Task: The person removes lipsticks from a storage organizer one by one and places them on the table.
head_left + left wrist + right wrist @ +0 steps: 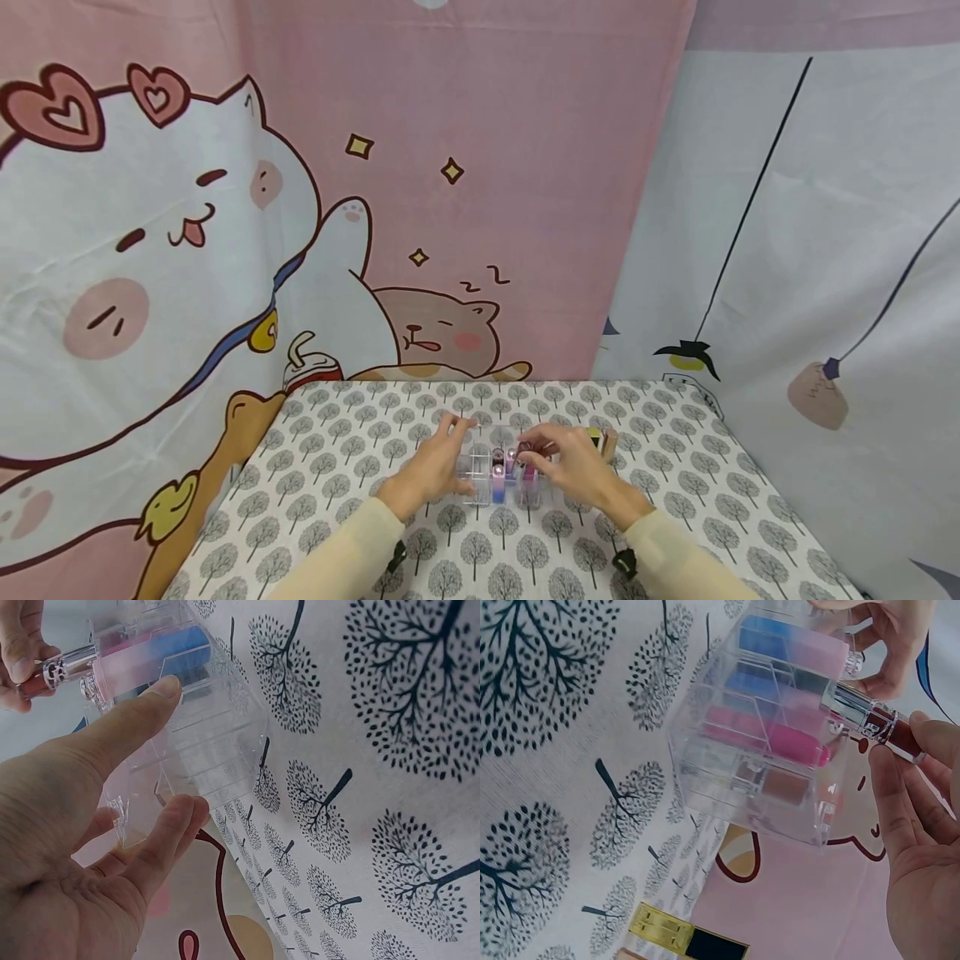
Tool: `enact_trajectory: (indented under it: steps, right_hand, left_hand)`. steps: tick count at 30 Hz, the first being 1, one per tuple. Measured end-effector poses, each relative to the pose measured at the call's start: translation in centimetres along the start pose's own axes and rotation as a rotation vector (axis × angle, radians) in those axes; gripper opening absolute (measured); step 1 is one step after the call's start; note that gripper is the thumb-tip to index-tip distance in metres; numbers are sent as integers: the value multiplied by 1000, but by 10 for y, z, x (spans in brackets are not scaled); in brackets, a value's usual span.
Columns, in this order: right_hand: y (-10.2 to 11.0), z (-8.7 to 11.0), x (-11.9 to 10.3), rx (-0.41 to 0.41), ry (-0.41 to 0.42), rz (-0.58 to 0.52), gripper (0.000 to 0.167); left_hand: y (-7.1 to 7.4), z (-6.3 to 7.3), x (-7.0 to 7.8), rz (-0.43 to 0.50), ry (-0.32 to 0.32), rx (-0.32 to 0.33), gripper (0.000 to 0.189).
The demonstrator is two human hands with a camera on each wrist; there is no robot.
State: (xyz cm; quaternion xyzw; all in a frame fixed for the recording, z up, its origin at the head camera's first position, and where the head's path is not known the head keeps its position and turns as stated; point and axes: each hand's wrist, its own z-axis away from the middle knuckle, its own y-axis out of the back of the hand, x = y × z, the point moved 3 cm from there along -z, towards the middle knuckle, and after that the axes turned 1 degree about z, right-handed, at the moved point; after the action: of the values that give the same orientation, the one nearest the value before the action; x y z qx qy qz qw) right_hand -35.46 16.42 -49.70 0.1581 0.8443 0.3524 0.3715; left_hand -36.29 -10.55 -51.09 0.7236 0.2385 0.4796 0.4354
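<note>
A clear plastic organizer (pixel 480 467) with several compartments stands on the table. My left hand (pixel 423 477) grips its left side, the thumb at the front and the fingers toward the back. With thumb and fingertips, my right hand (pixel 576 467) pinches the dark red end of a lip gloss tube (pixel 866 718); its clear and silver end sits at the opening of a compartment. Inside the organizer are two blue-to-pink tubes, one of them nearer (pixel 802 646), a magenta tube (pixel 769 735) and a brownish tube (pixel 784 786).
Just right of the organizer, a gold and black tube (pixel 660 928) stands beside a tan item (pixel 610 446), partly behind my right hand in the head view. A tree-print cloth (pixel 480 554) covers the table. Cartoon-print curtains (pixel 510 208) hang behind it.
</note>
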Motion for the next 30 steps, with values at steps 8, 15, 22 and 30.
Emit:
enact_trajectory:
  steps: [8, 15, 22, 30]
  right_hand:
    - [9, -2, 1, 30, 33, 32, 29]
    - [19, -2, -1, 67, 78, 42, 32]
    - [29, 0, -1, 109, 118, 104, 35]
    - [38, 0, 2, 122, 127, 85, 39]
  left_hand:
    - [1, 0, -1, 6, -3, -5, 117]
    - [1, 0, -1, 18, -2, -4, 118]
    - [0, 0, 0, 18, -1, -1, 118]
    - [0, 1, 1, 18, 3, 5, 119]
